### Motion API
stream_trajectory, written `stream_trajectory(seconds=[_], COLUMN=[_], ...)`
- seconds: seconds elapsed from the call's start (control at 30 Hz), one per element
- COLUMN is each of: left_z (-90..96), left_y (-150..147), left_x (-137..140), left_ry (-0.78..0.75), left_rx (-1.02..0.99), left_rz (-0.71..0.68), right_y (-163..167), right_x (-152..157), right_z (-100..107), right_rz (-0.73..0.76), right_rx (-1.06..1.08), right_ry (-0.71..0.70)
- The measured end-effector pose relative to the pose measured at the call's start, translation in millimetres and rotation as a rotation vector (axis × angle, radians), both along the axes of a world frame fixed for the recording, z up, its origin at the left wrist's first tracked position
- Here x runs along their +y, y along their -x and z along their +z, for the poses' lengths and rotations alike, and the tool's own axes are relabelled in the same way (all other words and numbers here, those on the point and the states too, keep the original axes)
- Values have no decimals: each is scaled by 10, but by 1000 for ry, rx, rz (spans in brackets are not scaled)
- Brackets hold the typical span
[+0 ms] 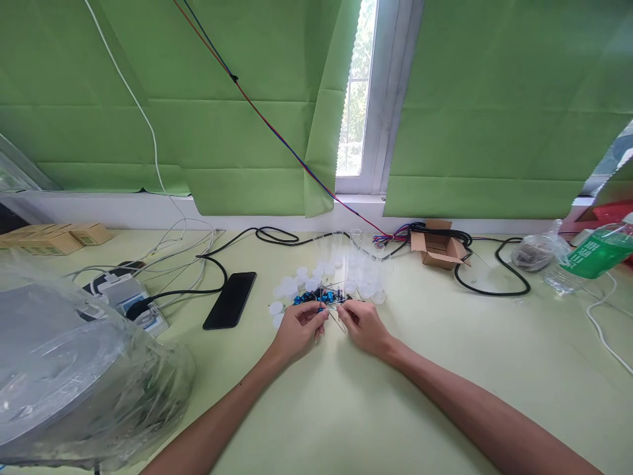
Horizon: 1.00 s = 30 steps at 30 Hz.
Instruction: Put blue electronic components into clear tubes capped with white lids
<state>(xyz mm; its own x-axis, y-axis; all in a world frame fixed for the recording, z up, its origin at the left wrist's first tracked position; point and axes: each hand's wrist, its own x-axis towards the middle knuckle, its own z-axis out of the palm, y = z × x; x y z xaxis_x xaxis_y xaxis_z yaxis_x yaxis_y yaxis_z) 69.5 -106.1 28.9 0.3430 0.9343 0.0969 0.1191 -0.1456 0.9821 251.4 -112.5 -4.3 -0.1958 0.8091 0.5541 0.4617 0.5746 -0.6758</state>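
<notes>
My left hand (302, 323) is closed in a pinch on a small blue electronic component (321, 309) with thin wire leads. Beside it, my right hand (364, 324) has thumb and forefinger pressed together at a thin wire lead (339, 321); whether that lead belongs to the same component, I cannot tell. Just beyond my fingertips lies a pile of blue and black components (326, 294) with leads sticking out. Translucent round caps (287, 287) are scattered left of and behind the pile. Clear plastic tubes (357, 260) stand behind it to the right.
A black phone (230, 301) lies to the left, near a white power strip (141, 303) with cables. A plastic-wrapped object (89, 376) fills the near left. At the back are a small open cardboard box (438, 249) and black cable (494, 290). A green-labelled bottle (593, 254) lies far right.
</notes>
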Motion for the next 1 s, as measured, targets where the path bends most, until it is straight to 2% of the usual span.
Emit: stream_trajectory(seconds=[0.3,0.6,0.77,1.0], left_z=[5,-16,26,29], left_y=[8,5,11,0], left_x=[8,32,15,5], left_ry=[7,41,42,48], left_rx=[-20,-114,-104,-109], left_rz=[4,31,48,49], right_y=[5,-15,-22,-22], right_x=[2,-2,6,8], right_z=[-13,-33,-49,-45], right_rz=[-10,37,80,65], right_rx=[-1,93,88,94], right_ry=[-13,-5,-49,-60])
